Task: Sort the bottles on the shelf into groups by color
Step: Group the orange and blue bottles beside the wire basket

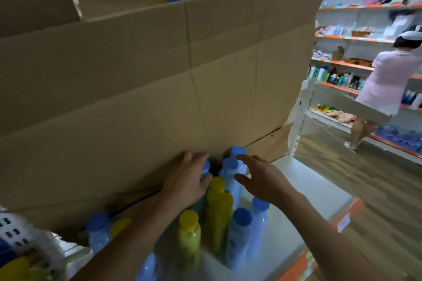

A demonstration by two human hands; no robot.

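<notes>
Blue-capped pale bottles and yellow bottles stand mixed on a white shelf. My left hand wraps around a blue-capped bottle at the back, next to the cardboard. My right hand hovers with fingers spread beside a pair of blue bottles at the back, not gripping. Two yellow bottles stand just in front of my hands; another yellow bottle is nearer me. More blue bottles stand to the right and one to the left.
A big cardboard sheet rises right behind the bottles. The shelf has an orange front edge. Across a wooden floor, a person in pink stands at another stocked shelf unit.
</notes>
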